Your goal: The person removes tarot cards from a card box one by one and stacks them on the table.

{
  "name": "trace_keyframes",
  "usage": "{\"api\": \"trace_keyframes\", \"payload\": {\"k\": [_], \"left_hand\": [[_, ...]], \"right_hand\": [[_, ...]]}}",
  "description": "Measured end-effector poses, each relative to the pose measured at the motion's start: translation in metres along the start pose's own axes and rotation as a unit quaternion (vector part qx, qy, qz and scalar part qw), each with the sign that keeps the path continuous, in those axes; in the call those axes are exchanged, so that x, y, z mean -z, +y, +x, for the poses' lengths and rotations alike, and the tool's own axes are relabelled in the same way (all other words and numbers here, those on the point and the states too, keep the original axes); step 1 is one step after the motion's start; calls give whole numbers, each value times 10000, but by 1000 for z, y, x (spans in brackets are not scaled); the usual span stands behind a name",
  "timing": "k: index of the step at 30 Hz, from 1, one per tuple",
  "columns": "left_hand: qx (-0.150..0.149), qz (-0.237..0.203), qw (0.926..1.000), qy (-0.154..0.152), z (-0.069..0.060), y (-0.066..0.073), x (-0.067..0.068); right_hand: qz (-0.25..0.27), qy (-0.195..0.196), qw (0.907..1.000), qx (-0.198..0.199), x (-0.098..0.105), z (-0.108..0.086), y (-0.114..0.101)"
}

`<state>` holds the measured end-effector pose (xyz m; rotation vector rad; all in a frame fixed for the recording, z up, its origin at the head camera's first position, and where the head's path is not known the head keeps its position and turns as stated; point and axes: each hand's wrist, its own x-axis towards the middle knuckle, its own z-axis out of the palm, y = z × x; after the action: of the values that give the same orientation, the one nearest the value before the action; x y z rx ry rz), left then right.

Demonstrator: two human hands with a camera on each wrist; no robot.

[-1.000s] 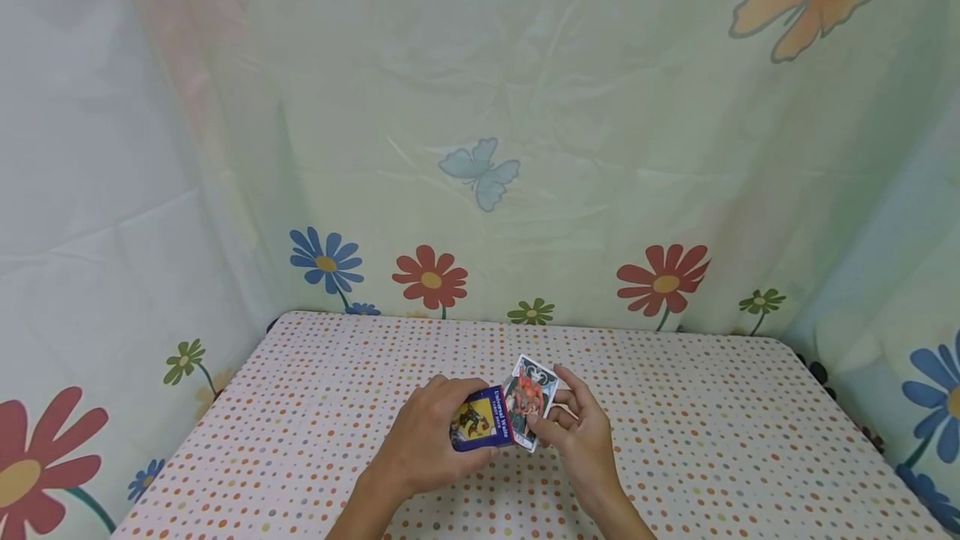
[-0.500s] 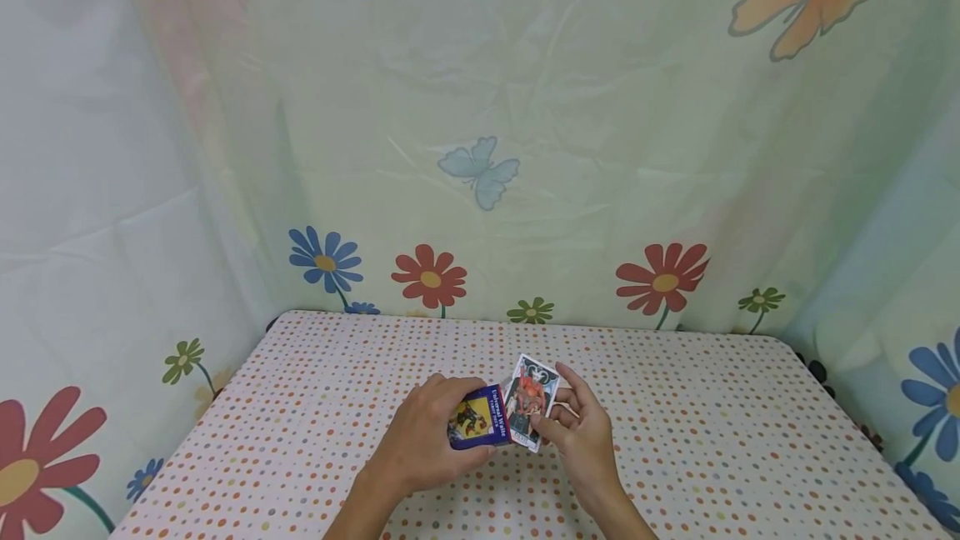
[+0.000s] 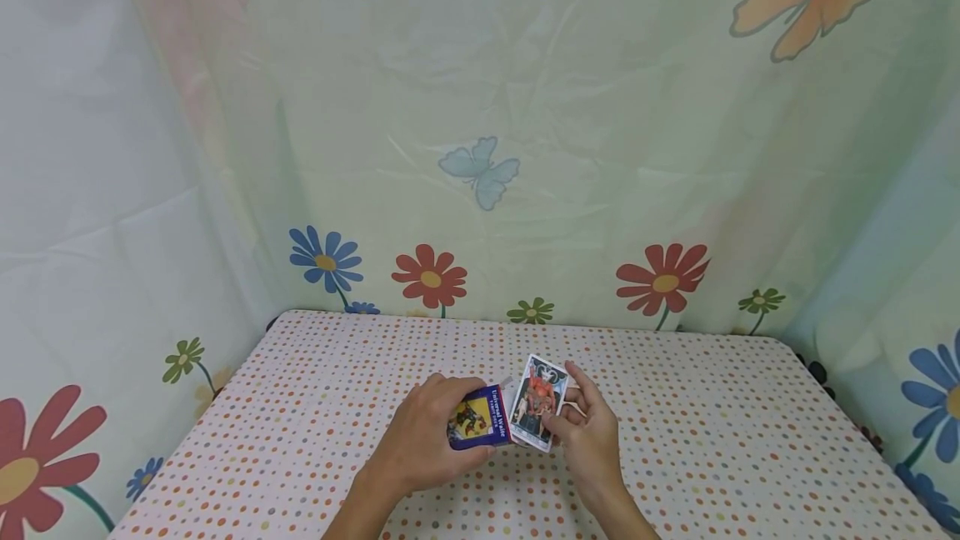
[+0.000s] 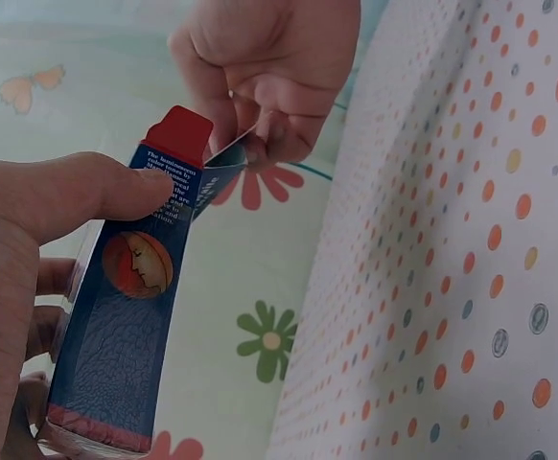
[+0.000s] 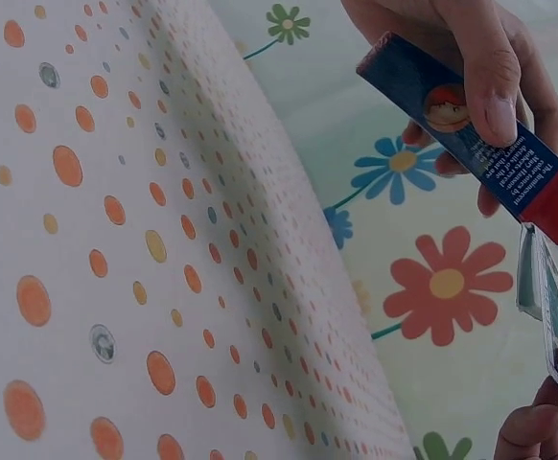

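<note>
The blue tarot box [image 3: 474,419] is held in the left hand [image 3: 427,440], gripped between the thumb on one narrow side and the fingers on the other. A picture card [image 3: 538,402] is pinched by the right hand [image 3: 596,440], with the thumb laid on its front. How many cards are under it cannot be told. The box and card are held up over the dotted cloth [image 3: 675,407], and the card is seen just outside the open end of the box, tilted to it. A red flap [image 4: 178,132] is stuck out there. The step in hand seems to be card work at the box's mouth; whether in or out cannot be told. For the next move, a steady box, a straight card and a flap left unbent seem to be needed.
</note>
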<state>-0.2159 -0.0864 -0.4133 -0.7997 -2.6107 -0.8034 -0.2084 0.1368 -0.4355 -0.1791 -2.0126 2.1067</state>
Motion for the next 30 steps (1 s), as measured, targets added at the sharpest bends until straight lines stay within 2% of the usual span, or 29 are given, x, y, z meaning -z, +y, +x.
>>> {"api": "trace_keyframes", "payload": {"k": [16, 30], "left_hand": [[1, 60, 10000, 30, 0, -1, -1], [70, 189, 9998, 65, 0, -1, -1]], "right_hand": [[-41, 146, 9999, -11, 5, 5, 6], [-275, 201, 9987, -369, 11, 12, 13]]}}
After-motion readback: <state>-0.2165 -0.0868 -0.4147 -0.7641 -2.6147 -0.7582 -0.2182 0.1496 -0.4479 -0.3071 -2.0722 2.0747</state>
